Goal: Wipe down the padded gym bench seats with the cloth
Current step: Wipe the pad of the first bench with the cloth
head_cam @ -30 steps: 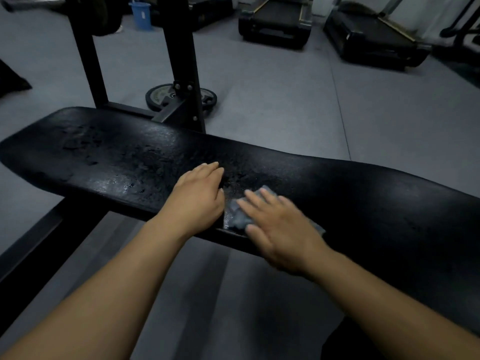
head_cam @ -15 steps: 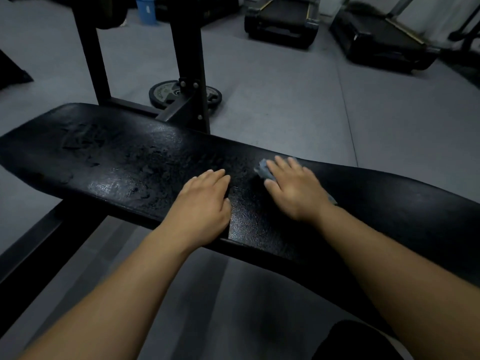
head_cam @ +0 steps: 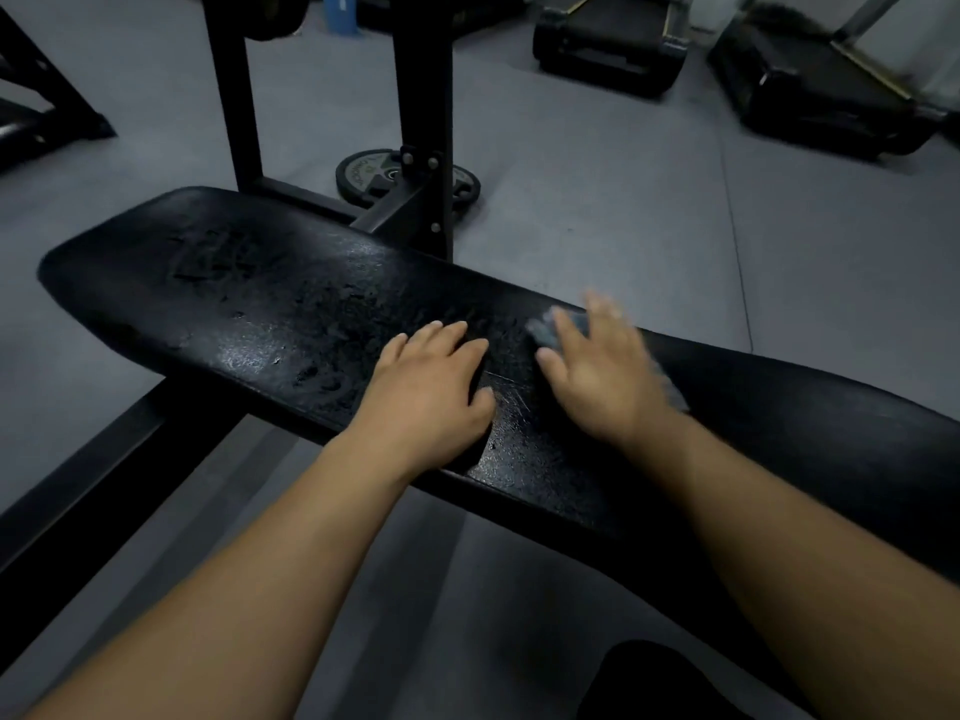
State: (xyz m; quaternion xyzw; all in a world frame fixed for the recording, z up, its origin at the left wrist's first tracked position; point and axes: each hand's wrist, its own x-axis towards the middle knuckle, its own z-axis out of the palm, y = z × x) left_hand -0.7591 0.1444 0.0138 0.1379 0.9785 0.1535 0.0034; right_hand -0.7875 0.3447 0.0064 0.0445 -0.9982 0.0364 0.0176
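A long black padded bench seat [head_cam: 249,304] runs from the left to the lower right, its surface cracked and shiny with wet patches. My left hand [head_cam: 431,392] rests flat on the near edge of the pad, fingers straight. My right hand [head_cam: 597,376] presses flat on a grey-blue cloth [head_cam: 543,332], fingers spread and blurred by motion. The cloth shows at my fingertips and again behind my wrist; most of it is hidden under the palm.
Black rack uprights [head_cam: 423,122] rise just behind the bench, with a weight plate [head_cam: 363,174] lying on the grey floor beside them. Two treadmills [head_cam: 613,39] stand at the back right. The bench's black frame bar [head_cam: 104,459] runs low at the left.
My right hand has slid the cloth from the near edge of the pad across to its far edge. My left hand has stayed in place on the pad.
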